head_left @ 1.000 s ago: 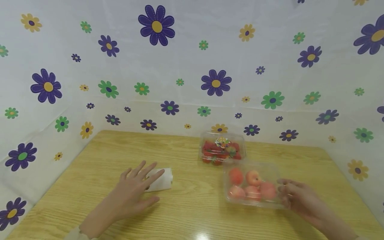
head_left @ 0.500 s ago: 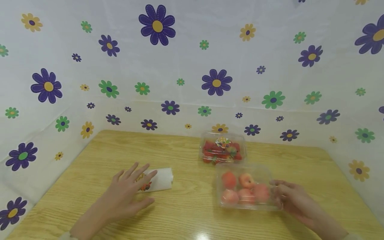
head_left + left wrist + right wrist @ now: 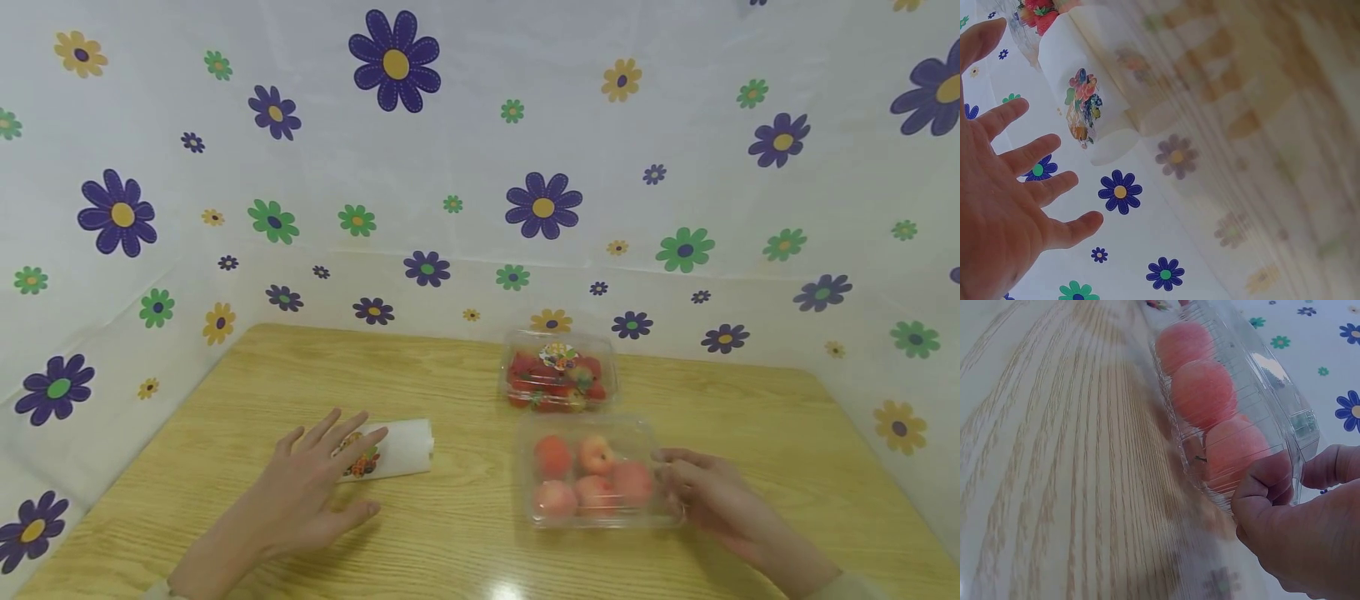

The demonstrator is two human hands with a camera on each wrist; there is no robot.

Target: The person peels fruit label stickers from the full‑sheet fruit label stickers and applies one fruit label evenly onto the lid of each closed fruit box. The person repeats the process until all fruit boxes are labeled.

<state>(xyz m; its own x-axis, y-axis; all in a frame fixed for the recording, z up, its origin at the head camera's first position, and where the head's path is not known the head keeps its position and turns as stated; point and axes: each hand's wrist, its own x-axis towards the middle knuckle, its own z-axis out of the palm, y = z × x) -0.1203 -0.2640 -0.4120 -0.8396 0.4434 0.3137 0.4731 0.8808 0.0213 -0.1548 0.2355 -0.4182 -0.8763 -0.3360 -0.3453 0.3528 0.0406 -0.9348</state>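
My right hand (image 3: pixel 723 504) pinches the right rim of a clear plastic fruit box (image 3: pixel 652 433) between thumb and curled fingers. Several pinkish-red apples (image 3: pixel 1204 394) lie inside it, one showing a stem in the right wrist view. On the left, my left hand (image 3: pixel 307 483) has its fingers spread and holds nothing. Its fingertips overlap the near end of a white roll of stickers (image 3: pixel 405 446) in the head view; whether they touch it cannot be told. A colourful fruit print (image 3: pixel 1085 103) shows on the roll in the left wrist view.
A second clear box of strawberries (image 3: pixel 555 383), with a fruit sticker (image 3: pixel 558 357) on its lid, stands behind the apple box near the back edge. The wooden table (image 3: pixel 337 367) is bordered by a white flower-printed cloth (image 3: pixel 465 158) at the back and sides.
My right hand has brought the apple box leftward and slightly nearer, to in front of the strawberry box. My left hand has drawn back a little to the left, uncovering the roll's print.
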